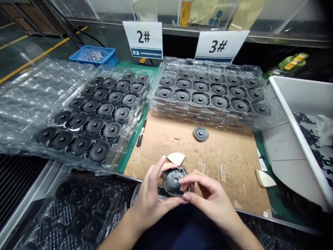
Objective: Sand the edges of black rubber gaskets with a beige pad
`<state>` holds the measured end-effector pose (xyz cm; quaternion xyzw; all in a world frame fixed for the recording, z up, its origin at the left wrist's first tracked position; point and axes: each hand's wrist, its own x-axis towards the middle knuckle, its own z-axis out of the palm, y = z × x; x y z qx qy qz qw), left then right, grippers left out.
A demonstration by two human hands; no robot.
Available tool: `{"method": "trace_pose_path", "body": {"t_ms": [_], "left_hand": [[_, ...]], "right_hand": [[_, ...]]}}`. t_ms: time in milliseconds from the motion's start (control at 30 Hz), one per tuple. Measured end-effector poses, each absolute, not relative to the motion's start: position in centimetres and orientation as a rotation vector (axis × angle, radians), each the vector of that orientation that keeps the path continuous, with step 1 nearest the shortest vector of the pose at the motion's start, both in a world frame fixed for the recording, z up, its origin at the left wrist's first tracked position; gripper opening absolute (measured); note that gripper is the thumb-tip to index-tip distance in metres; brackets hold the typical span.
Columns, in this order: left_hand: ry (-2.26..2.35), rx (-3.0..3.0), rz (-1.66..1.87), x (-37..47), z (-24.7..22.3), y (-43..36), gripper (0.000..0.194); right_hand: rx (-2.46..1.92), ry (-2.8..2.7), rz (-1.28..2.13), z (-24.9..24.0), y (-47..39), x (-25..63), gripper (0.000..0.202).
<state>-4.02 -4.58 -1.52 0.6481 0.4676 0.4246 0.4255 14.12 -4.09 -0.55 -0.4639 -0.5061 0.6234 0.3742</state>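
Observation:
Between my two hands, near the front edge of the bench, is a black rounded plastic part [172,181], its studded underside facing up. My left hand [153,194] grips it by its left side and rim. My right hand [205,196] has thumb and fingers closed at its right edge; whether a smaller piece sits between them I cannot make out. Just beyond my left fingertips lies a cream wedge-shaped piece [177,158]. Farther back on the cardboard sheet [223,166] rests another black part [201,133], with its central stud upward.
Clear plastic trays of black parts stand at left [96,125] and back [203,90]. A white bin [281,135] with black scraps is at right, near another cream wedge [265,178]. A black marker [142,133] and a blue basket [110,57] lie left. Another filled tray [75,211] sits lower left.

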Motion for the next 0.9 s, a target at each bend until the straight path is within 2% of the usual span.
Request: {"method": "trace_pose_path", "body": {"t_ms": [67, 200, 233, 333, 467, 600, 733, 900], "left_hand": [[1.150, 1.572, 0.949, -4.3, -1.2, -4.6, 0.088], [1.067, 1.389, 0.753, -5.2, -0.5, -5.2, 0.021], [1.076, 1.352, 0.732, -5.4, -0.6, -5.6, 0.017], [1.214, 1.256, 0.716, -6.4, -1.8, -7.9, 0.029], [1.531, 1.157, 0.685, -10.4, -4.3, -12.2, 0.034], [2.071, 1.095, 0.685, -19.3, -5.4, -16.9, 0.021], [2.514, 0.999, 0.600, -28.6, -6.5, -20.8, 0.027], [2.671, 1.012, 0.563, -34.1, -10.4, -21.7, 0.031]], "right_hand": [[-1.128, -1.089, 1.714, -0.9, -3.9, 13.9, 0.019], [-1.031, -0.795, 1.838, -1.9, -4.6, 13.3, 0.025], [-1.032, -0.741, 1.874, -2.2, -5.0, 13.1, 0.026], [-1.226, -0.934, 1.855, -3.8, -6.1, 12.8, 0.025], [-1.485, -1.532, 1.351, -7.2, -6.3, 13.6, 0.027], [-1.472, -1.710, 1.105, -10.3, -5.4, 15.1, 0.023], [-1.387, -1.867, 0.928, -11.7, -5.4, 15.8, 0.024], [-1.332, -1.957, 0.761, -12.4, -5.7, 15.7, 0.022]]}}
